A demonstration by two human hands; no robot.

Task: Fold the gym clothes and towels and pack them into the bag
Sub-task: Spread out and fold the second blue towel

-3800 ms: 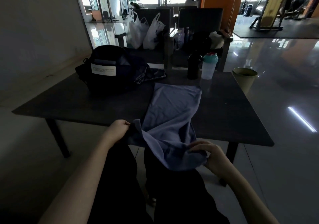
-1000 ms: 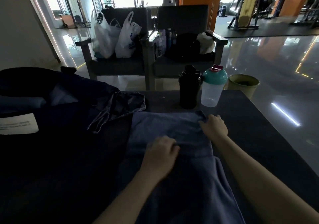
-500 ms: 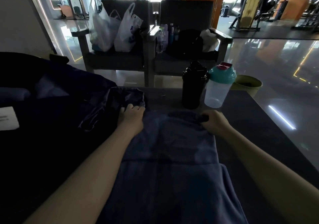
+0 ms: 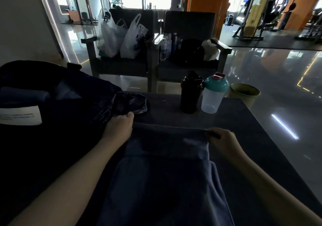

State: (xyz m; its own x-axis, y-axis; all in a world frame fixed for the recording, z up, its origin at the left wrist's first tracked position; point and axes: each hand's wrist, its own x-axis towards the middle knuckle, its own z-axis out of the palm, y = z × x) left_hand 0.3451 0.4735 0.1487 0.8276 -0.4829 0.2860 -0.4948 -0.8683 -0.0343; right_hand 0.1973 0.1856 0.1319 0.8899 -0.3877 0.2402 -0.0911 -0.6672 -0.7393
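A blue-grey towel (image 4: 165,182) lies lengthwise on the dark table (image 4: 247,130), its far end lifted and turned back toward me in a fold. My left hand (image 4: 118,130) grips the fold's left corner. My right hand (image 4: 221,142) pinches the right corner, fingers curled round the cloth. The dark gym bag (image 4: 43,107) with a white label sits on the table at the left, close beside my left hand. A crumpled dark garment (image 4: 129,104) lies against the bag, just beyond my left hand.
A black shaker bottle (image 4: 190,93) and a clear one with a teal lid (image 4: 214,95) stand beyond the towel. Behind the table are two dark armchairs (image 4: 190,69) with white plastic bags (image 4: 120,39) and bottles. A green bin (image 4: 244,93) stands on the floor at the right.
Both hands took hold of the towel's far corners and have drawn that edge back toward me, making a fold. Earlier the towel hung off the table's near edge.
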